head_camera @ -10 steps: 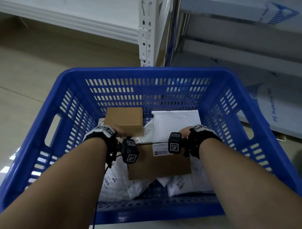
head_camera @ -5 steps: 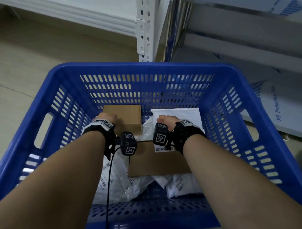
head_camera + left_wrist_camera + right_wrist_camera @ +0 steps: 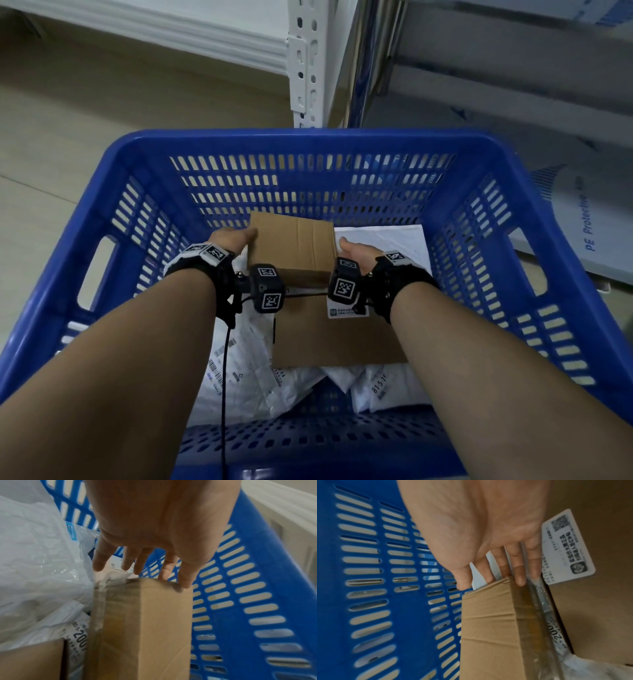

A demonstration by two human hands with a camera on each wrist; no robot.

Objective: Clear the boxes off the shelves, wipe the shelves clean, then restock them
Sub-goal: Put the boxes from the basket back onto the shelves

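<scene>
Head view: left hand (image 3: pixel 227 240) and right hand (image 3: pixel 356 255) press straight fingers (image 3: pixel 186 574) against the small box (image 3: pixel 293 248) in the basket (image 3: pixel 308 140); flat-palm squeeze could slip.

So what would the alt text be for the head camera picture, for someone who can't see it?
Seen from above, a person's left hand and right hand hold a small cardboard box by its two sides inside a blue plastic basket. A larger cardboard box and white mailer bags lie beneath, and white metal shelving stands behind the basket.
</scene>
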